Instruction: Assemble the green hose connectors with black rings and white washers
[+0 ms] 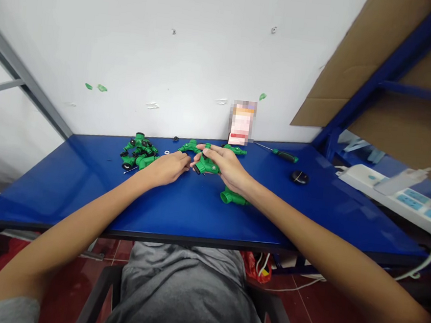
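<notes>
My right hand [229,167] grips a green plastic hose splitter [210,166] with a black end, held just above the table with its outlet tilted down to the left. Beside it, my left hand [169,168] is closed, knuckles up, low over the tabletop; whatever its fingertips hold is hidden. Below my right wrist lies a green Y-shaped fitting [230,197], partly covered by the wrist. Behind the hands are another green fitting [191,145] and a further green piece [237,150]. A heap of green and black splitters [139,146] sits left of my left hand.
On the blue table [194,216] lie a screwdriver [286,155], a round black object [299,177], a white ring [167,152] and a small black part [175,139]. A blurred card [241,123] leans on the wall. A white power strip [400,194] stands at right.
</notes>
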Tool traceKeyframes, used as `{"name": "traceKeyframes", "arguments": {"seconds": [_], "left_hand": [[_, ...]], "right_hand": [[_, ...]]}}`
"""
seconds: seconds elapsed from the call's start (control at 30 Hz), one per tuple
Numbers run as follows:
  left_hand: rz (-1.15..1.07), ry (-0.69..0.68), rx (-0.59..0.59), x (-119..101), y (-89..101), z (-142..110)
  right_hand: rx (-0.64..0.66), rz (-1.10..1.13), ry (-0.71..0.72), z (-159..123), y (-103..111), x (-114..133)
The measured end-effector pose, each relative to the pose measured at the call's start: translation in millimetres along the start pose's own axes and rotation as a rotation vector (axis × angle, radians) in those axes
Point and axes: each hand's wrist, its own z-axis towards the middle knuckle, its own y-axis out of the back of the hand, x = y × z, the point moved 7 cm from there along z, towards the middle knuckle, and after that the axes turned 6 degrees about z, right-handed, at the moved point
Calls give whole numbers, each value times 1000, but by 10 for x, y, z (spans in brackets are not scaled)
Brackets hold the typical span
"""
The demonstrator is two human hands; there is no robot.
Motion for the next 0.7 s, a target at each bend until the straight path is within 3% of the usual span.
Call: {"name": "traceKeyframes", "arguments": {"seconds": [0.23, 0.47, 0.7], "left_hand": [[-216, 37, -82, 103, 107, -12], [-301, 14, -119, 136, 94, 0], [-656, 167, -459, 213, 421, -110]], "right_hand": [[24, -6, -76, -77, -40, -29], [-27, -21, -54, -22, 124, -24], [8, -83, 68, 24, 120, 57]]}}
